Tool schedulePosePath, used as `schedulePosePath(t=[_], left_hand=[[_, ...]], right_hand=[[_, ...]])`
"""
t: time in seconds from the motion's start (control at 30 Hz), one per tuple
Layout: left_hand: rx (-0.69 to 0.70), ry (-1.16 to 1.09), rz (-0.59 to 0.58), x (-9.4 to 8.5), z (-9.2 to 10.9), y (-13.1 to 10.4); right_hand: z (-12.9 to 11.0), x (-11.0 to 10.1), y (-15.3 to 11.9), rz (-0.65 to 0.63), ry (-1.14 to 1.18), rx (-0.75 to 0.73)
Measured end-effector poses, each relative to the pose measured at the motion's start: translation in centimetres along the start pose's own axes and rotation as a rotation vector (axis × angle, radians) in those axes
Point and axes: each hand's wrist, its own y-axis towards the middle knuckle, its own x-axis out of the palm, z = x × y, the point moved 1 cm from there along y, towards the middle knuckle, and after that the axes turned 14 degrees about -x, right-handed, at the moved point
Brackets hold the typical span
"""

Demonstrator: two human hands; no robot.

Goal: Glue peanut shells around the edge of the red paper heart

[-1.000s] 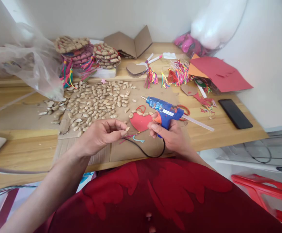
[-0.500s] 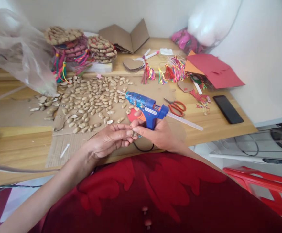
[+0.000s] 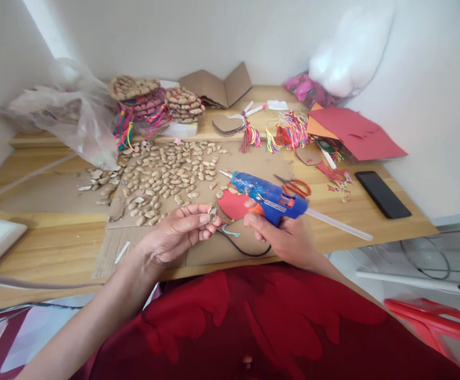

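Note:
My left hand (image 3: 182,229) pinches a small peanut shell (image 3: 213,214) between thumb and fingertips, its hollow side partly showing. My right hand (image 3: 279,229) is wrapped round the handle of a blue glue gun (image 3: 259,192). The gun's nozzle points up and to the left, over the loose peanuts (image 3: 166,177), and a clear glue stick (image 3: 338,223) sticks out of its back. Under the gun a red heart-shaped piece (image 3: 233,205) lies on the cardboard sheet (image 3: 210,252), with a light-blue tassel (image 3: 230,230) at its lower end.
Orange-handled scissors (image 3: 296,187) and a black phone (image 3: 383,194) lie to the right. Behind stand peanut-covered stacks (image 3: 184,104), colourful tassels (image 3: 291,129), red paper (image 3: 364,134) and folded cardboard (image 3: 218,87). A plastic bag (image 3: 91,124) sits at left, and a black cord (image 3: 249,254) runs near the front.
My hands have moved apart. The right one now grips the glue gun by its handle, shifted right, while the left alone holds the shell. The view has tilted and shifted slightly.

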Motion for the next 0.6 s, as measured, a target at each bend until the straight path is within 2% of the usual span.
schedulePosePath(t=[0.17, 0.33, 0.5, 0.6], left_hand=[[0.078, 0.005, 0.023, -0.3, 0.8, -0.3], [0.120, 0.054, 0.018, -0.5, 1.0, -0.5], [0.148, 0.025, 0.026, -0.4, 1.3, -0.9], [0.157, 0.021, 0.020, -0.2, 1.3, -0.9]], right_hand=[[-1.4, -0.2, -0.8, -0.062, 0.028, -0.064], [-2.4, 0.1, -1.3, -0.215, 0.008, -0.070], [-2.4, -0.1, -1.5, -0.204, 0.015, -0.095], [-2.3, 0.0, -1.4, -0.250, -0.009, -0.101]])
